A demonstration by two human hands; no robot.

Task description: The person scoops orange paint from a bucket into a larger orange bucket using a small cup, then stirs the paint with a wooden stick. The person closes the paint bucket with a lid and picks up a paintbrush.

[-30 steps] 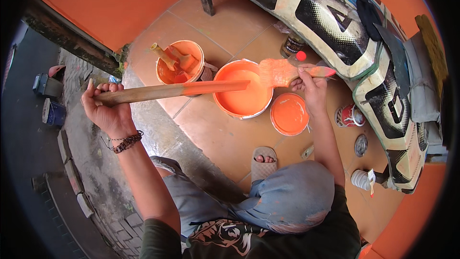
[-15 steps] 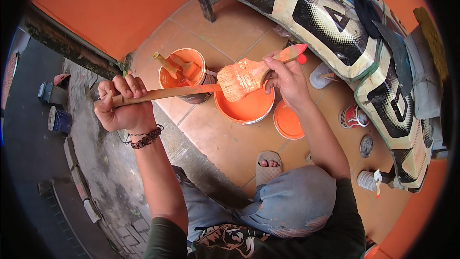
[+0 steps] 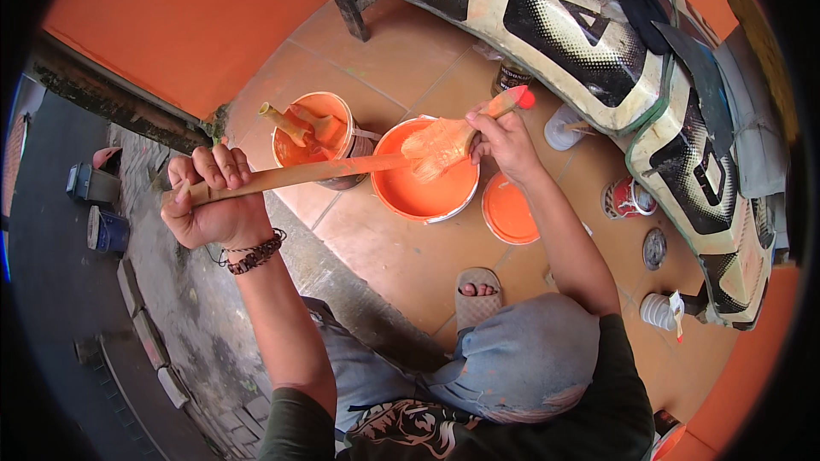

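left hand (image 3: 213, 201) is clenched round the near end of a wooden stick (image 3: 290, 177), held level over the floor. right hand (image 3: 504, 138) grips a brush (image 3: 453, 141) by its handle, bristles laid against the stick's orange-coated tip, both right above the open paint bucket (image 3: 427, 183). its lid (image 3: 510, 209) lies just beside it on the tiles. behind sits a smaller can (image 3: 320, 137) with sticks in it, further back a patterned bench (image 3: 598, 34).
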